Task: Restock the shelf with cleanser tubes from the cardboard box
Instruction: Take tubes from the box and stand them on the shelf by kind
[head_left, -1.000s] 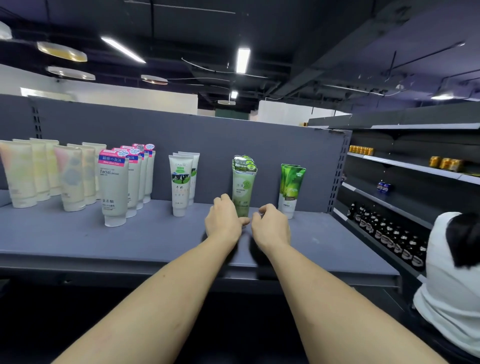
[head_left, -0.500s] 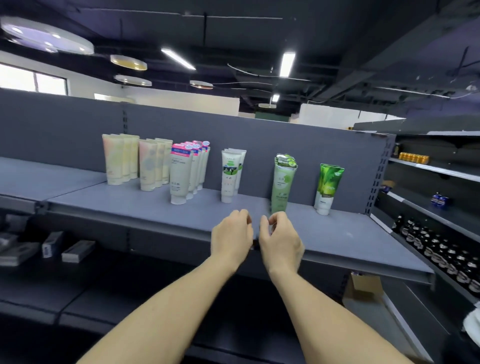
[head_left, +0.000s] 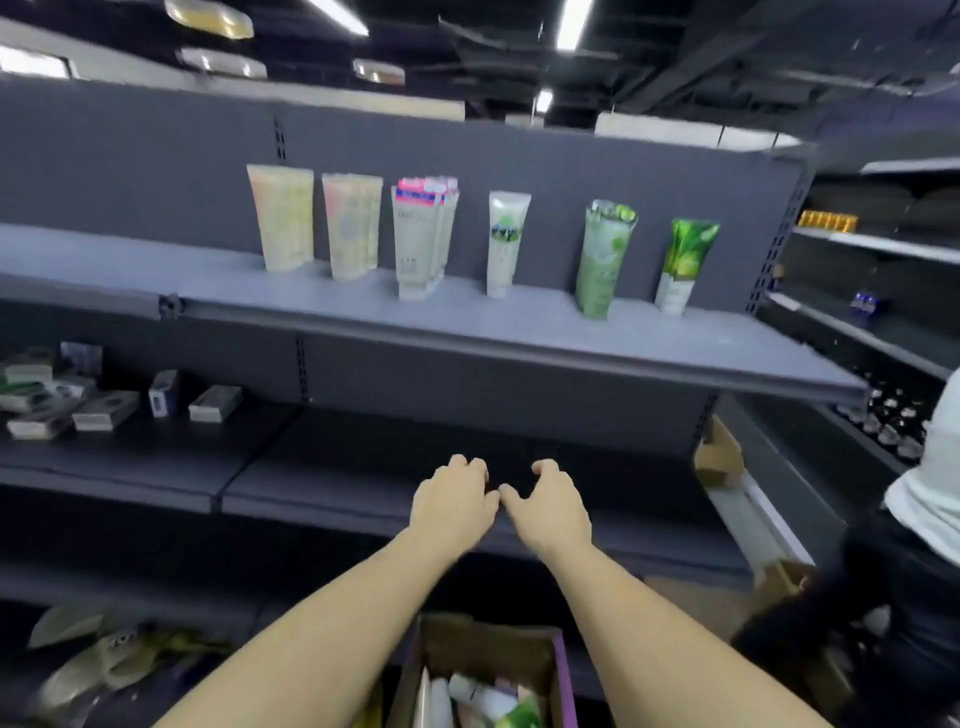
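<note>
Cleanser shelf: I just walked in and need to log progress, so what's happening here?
A person is restocking. Rows of cleanser tubes stand upright on the upper shelf. Both the left hand and right hand are empty, loosely curled, held side by side below that shelf. The cardboard box underneath holds more tubes.

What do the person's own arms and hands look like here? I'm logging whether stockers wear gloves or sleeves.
Both forearms are bare up to the frame edge, with no sleeves in view. The left hand and right hand wear no gloves, and no rings, watch or wristband show. The picture is somewhat blurred.
</note>
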